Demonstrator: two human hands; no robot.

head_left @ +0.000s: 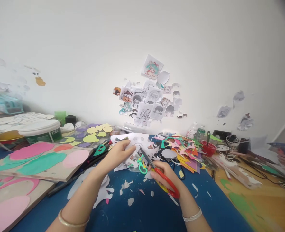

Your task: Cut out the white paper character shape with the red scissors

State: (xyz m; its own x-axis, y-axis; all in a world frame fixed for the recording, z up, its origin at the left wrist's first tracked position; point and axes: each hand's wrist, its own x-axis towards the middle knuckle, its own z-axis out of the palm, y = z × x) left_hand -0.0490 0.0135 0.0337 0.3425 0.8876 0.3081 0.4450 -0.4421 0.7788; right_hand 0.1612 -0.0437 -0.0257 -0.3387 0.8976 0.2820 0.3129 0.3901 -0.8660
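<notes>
White paper [139,139] with printed pictures and cut-out gaps stands in front of me at the far part of the blue mat [147,206]. My left hand [122,153] is closed on the paper's left part, thumb stretched along its face. In my right hand [165,172] are large scissors [168,184] with red and yellow handles. Their dark blades point up and left, up against the paper. Just left of these blades is a smaller pair of green-handled scissors [142,167], close under the sheet. Small paper scraps [131,201] are scattered over the mat below my hands.
Coloured paper offcuts [187,153] are heaped on the right. Boards [48,161] with pink and green paper shapes lie left, before a white-lidded tub [40,129]. A red cup [208,148], bottles and cables crowd the right side. Paper pictures [154,93] cover part of the wall.
</notes>
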